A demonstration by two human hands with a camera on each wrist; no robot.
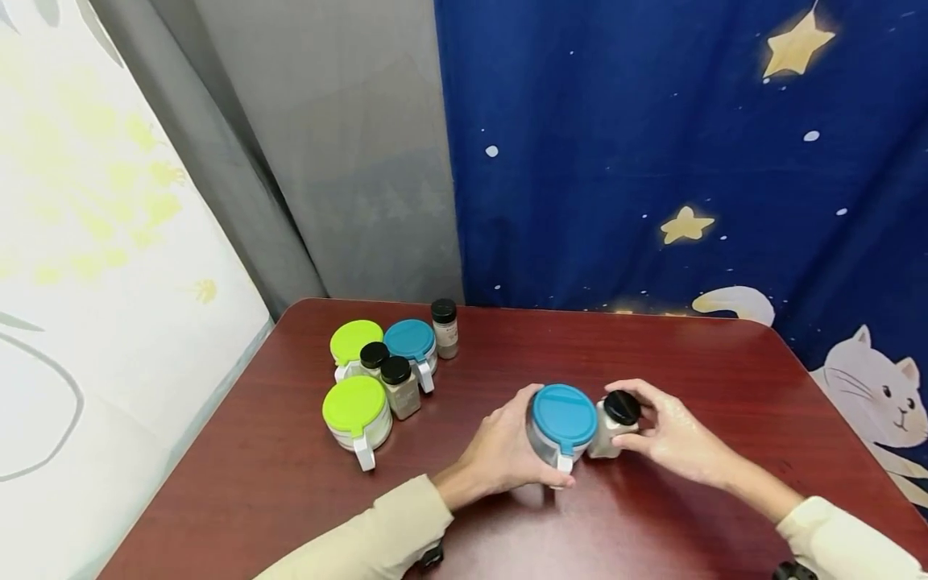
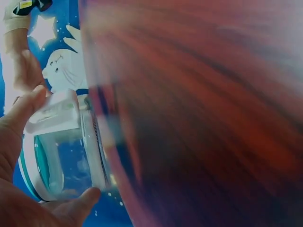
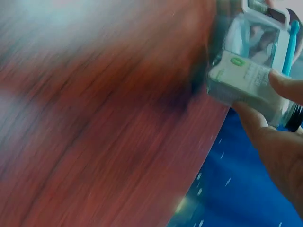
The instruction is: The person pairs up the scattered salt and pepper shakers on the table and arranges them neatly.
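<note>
My left hand grips a clear jar with a blue lid and a white handle, its thumb near the handle. In the left wrist view the see-through jar lies between thumb and fingers, and looks empty. Close on its right, my right hand holds a spice bottle with a black cap between thumb and fingers. The right wrist view shows the labelled bottle right beside the jar. Whether either base touches the table I cannot tell.
At the table's left stand two green-lidded jars, another blue-lidded jar and two black-capped bottles in a cluster. A slimmer black-capped bottle stands just behind them. A blue curtain hangs beyond the far table edge.
</note>
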